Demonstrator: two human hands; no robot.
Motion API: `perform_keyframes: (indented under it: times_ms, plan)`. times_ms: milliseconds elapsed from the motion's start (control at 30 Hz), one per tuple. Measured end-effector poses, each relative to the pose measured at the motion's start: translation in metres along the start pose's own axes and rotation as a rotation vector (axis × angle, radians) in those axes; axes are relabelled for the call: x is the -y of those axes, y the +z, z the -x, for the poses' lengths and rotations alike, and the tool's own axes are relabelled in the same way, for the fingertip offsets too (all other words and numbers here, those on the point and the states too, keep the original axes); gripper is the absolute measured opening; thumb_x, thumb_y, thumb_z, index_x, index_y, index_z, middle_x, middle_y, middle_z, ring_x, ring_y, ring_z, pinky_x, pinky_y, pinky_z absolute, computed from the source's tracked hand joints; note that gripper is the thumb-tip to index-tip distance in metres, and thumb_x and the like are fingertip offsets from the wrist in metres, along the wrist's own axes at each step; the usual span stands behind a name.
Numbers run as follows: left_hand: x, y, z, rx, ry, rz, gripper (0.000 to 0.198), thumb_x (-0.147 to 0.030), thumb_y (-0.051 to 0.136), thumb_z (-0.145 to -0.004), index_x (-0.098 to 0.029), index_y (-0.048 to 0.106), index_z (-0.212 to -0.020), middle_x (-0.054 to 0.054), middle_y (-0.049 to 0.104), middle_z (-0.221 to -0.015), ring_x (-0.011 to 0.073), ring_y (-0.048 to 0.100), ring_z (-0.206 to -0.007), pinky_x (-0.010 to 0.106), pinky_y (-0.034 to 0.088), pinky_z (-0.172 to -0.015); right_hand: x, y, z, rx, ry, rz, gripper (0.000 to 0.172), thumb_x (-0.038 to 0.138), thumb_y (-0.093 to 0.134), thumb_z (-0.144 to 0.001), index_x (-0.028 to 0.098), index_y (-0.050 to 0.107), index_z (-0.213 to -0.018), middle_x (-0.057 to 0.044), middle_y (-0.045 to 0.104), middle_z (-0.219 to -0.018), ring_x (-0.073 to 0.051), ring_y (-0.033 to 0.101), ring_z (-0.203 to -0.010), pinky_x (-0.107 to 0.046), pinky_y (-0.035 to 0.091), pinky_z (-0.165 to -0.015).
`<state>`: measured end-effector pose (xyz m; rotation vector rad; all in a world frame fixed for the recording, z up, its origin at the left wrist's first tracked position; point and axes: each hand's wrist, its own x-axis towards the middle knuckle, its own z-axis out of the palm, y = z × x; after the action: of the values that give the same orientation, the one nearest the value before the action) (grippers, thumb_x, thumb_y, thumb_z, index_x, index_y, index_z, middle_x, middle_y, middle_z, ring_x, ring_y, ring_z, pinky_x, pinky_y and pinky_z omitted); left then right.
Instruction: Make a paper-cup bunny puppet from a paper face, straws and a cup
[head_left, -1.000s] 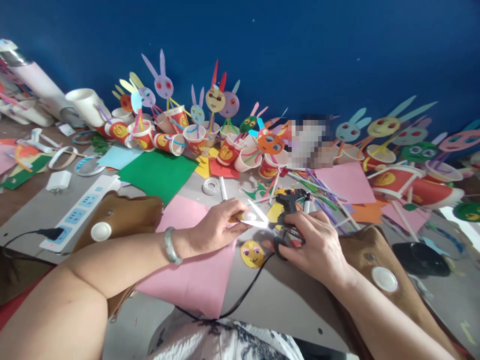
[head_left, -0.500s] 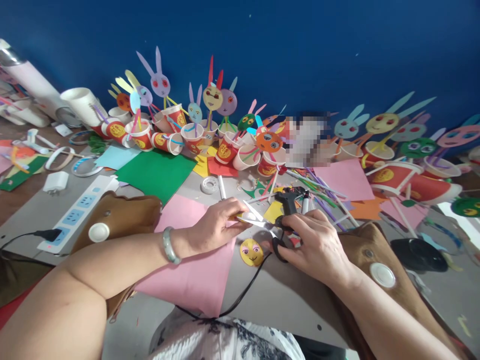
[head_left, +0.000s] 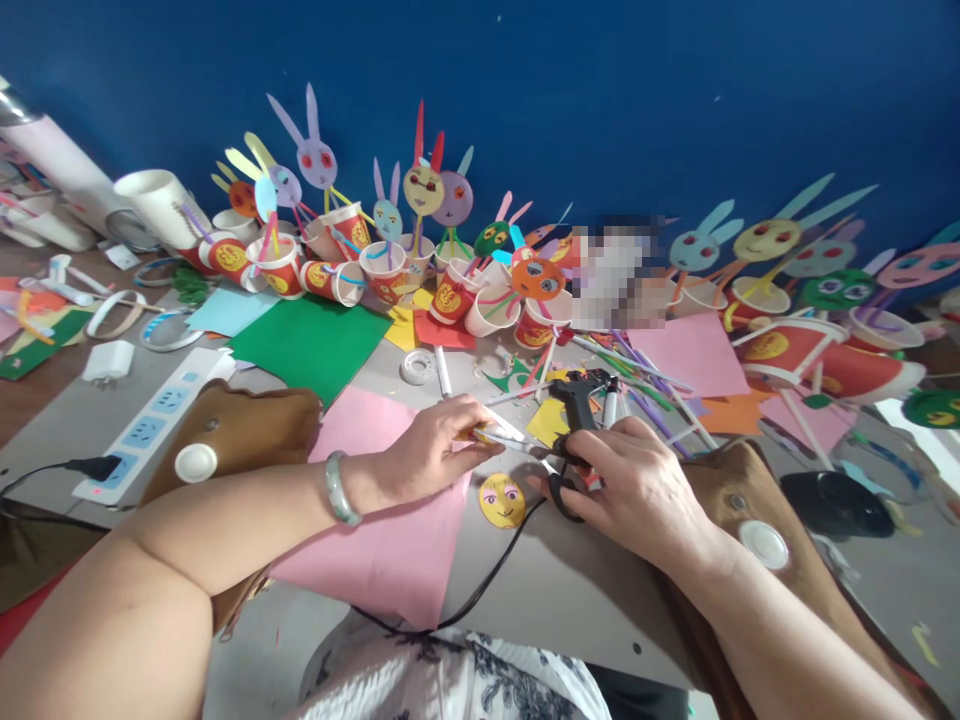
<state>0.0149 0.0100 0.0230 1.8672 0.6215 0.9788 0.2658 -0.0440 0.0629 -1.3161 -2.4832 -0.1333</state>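
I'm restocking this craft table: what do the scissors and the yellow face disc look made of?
Scissors: bright metal blades that catch the light; black matte handles, probably plastic. Face disc: thin, flat, matte yellow paper or card, with drawn-on features.

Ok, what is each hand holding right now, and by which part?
Right hand holds scissors by the black handle loops; left hand pinches a yellow scrap in its fingertips, at the blades.

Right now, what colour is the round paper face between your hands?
The paper face is yellow, seen best in the head view.
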Motion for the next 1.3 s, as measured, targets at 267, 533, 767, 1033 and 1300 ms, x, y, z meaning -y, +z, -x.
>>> perform_keyframes:
  times_ms: [267,533,767,1033,1300]
  plan:
    - [-0.001,-0.001,-0.001,-0.004,0.018,-0.087,0.016,-0.033,0.064,-0.094,-0.017,0.063,-0.095,0.005,0.062,-0.092,0.0144,0.062,-0.085,0.026,0.050,-0.074,0.002,-0.003,-0.001,0.038,0.009,0.083,0.022,0.034,0.058,-0.088,0.023,0.047,-0.072,0.001,0.055,-0.057,-0.017,0.047,-0.053,-0.032,0.035,-0.066]
    - [0.002,-0.001,0.002,-0.004,0.011,-0.102,0.018,-0.036,0.062,-0.095,-0.018,0.063,-0.098,0.004,0.062,-0.093,0.0132,0.060,-0.083,0.025,0.048,-0.072,0.006,-0.004,-0.002,-0.002,-0.011,0.158,0.024,0.032,0.055,-0.089,0.022,0.046,-0.070,0.002,0.054,-0.053,-0.015,0.047,-0.048,-0.031,0.035,-0.064]
    - [0.002,-0.002,0.000,-0.010,-0.021,-0.102,0.022,-0.039,0.064,-0.094,-0.018,0.064,-0.097,0.003,0.060,-0.090,0.0117,0.057,-0.078,0.024,0.045,-0.068,0.007,-0.003,-0.002,-0.053,-0.019,0.221,0.020,0.023,0.056,-0.084,0.023,0.045,-0.067,0.002,0.054,-0.051,-0.015,0.048,-0.048,-0.030,0.034,-0.063]
    - [-0.003,-0.003,-0.002,-0.036,-0.016,-0.113,0.020,-0.037,0.065,-0.093,-0.017,0.062,-0.088,0.001,0.059,-0.084,0.0115,0.054,-0.074,0.024,0.044,-0.067,0.004,0.004,0.003,-0.080,0.035,0.188,0.025,0.020,0.060,-0.081,0.024,0.041,-0.064,0.002,0.050,-0.049,-0.016,0.043,-0.049,-0.028,0.033,-0.057]
    - [-0.013,-0.007,-0.007,-0.074,-0.044,-0.105,0.016,-0.032,0.065,-0.092,-0.018,0.060,-0.093,0.002,0.063,-0.086,0.0116,0.056,-0.075,0.024,0.046,-0.068,-0.002,0.012,0.002,-0.177,0.271,-0.080,0.031,0.032,0.064,-0.088,0.024,0.042,-0.067,0.003,0.048,-0.053,-0.014,0.044,-0.051,-0.026,0.033,-0.049]
